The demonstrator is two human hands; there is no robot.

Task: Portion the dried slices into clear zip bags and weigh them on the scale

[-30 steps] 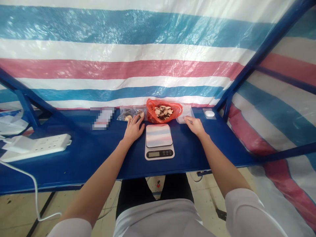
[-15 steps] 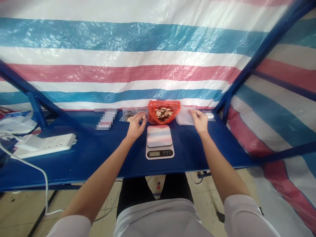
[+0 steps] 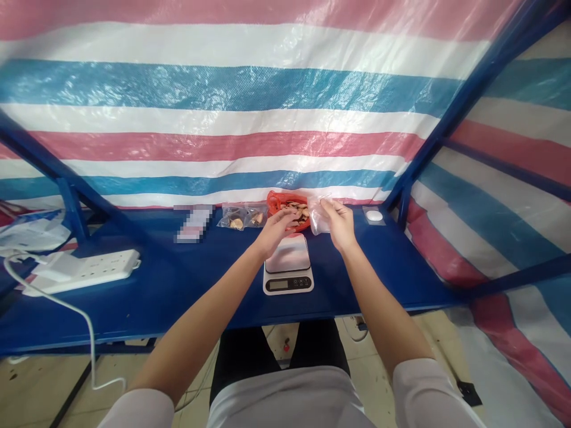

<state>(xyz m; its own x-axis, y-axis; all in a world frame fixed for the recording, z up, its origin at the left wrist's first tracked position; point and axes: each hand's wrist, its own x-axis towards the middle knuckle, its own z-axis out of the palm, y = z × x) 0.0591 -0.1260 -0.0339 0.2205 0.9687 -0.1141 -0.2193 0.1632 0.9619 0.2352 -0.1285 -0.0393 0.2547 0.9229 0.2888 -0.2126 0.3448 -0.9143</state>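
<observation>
Clear bag [image 3: 316, 215] pinched by right hand [image 3: 339, 224]

Left forearm [image 3: 218, 285] and right forearm [image 3: 379, 297] reaching forward and inward, left hand [image 3: 276, 230] palm down with fingers extended, right hand [image 3: 338, 222] raised with fingertips pinched together, hands close but apart

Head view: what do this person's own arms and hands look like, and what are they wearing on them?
The left hand and right hand are bare, without gloves, and no ring or watch shows. The forearms are bare too, coming out of a short, pale whitish left sleeve and right sleeve with plain, loose ends.
</observation>
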